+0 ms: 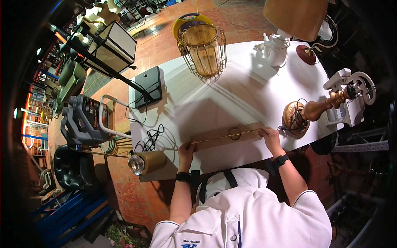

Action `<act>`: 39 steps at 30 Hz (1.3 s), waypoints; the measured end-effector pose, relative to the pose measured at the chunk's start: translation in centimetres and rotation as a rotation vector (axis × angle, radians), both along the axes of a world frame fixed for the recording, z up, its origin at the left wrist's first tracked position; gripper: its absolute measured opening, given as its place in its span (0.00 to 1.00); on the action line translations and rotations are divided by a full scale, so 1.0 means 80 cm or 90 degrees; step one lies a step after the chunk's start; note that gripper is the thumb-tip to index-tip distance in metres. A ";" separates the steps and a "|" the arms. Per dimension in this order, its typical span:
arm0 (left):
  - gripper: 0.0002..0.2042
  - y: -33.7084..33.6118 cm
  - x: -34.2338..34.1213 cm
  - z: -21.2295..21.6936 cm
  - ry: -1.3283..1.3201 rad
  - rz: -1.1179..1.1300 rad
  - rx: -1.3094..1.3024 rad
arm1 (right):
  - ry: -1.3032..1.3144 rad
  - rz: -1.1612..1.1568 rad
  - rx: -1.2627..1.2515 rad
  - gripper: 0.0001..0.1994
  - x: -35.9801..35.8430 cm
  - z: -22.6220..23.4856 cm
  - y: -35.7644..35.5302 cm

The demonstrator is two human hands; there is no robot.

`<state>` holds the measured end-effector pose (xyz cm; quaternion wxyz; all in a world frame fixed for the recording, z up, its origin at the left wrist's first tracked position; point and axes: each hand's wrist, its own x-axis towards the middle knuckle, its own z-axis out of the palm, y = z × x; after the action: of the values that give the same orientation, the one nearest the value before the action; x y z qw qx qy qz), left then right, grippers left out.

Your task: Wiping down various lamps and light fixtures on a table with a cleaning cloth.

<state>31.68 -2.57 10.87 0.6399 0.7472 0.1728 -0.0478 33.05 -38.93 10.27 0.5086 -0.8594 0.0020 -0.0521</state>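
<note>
A long, light-brown wooden board (228,136) lies at the near edge of the white table, with a round shape at its middle. My left hand (186,152) is closed on its left end, and my right hand (271,139) pinches the right end. From one hand to the other runs a thin yellowish line; whether it is a separate strip or an edge of the board I cannot tell. Left of my left hand, a gold cylindrical lamp (154,162) with a clear glass end lies on its side. Beyond my right hand lies a copper-coloured turned lamp base (295,120) with a dark cord.
On the white table (182,99) stand a wire-caged lamp (204,51), a white figurine lamp base (276,50) and a brown-shaded lamp (295,18). A black-based lamp with a boxy shade (113,47) leans off the left side. A grey tool case (84,120) and black cords (151,138) are nearby.
</note>
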 end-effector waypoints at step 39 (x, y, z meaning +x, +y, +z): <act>0.11 0.023 -0.023 -0.022 -0.031 0.082 -0.028 | 0.122 -0.177 0.113 0.07 -0.079 -0.012 -0.030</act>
<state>29.83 -0.73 9.14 0.6620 0.7212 0.2037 0.0075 26.72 -41.31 9.29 0.5674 -0.8039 0.1740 -0.0393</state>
